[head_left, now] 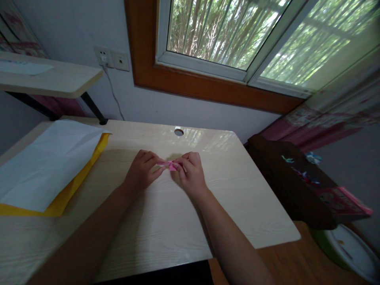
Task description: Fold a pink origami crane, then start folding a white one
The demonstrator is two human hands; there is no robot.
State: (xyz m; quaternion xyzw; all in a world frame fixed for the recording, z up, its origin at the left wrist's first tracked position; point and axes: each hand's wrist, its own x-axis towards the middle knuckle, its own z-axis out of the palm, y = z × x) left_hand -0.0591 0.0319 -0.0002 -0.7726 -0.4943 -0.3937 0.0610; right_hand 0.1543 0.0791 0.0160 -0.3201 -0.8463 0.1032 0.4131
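Observation:
Between my two hands is a small folded piece of pink paper [172, 167], held over the middle of the pale wooden table [166, 225]. My left hand [143, 169] pinches its left end between thumb and fingers. On the other side, my right hand [190, 171] closes its thumb and fingers on the right part. The fingers cover much of the paper, so its full shape is hidden.
White paper [59, 158] lies over a yellow sheet [84, 178] at the table's left. A raised shelf [74, 77] stands behind them. At the back edge is a round cable hole [179, 132]. Dark furniture [285, 178] with small items stands right of the table.

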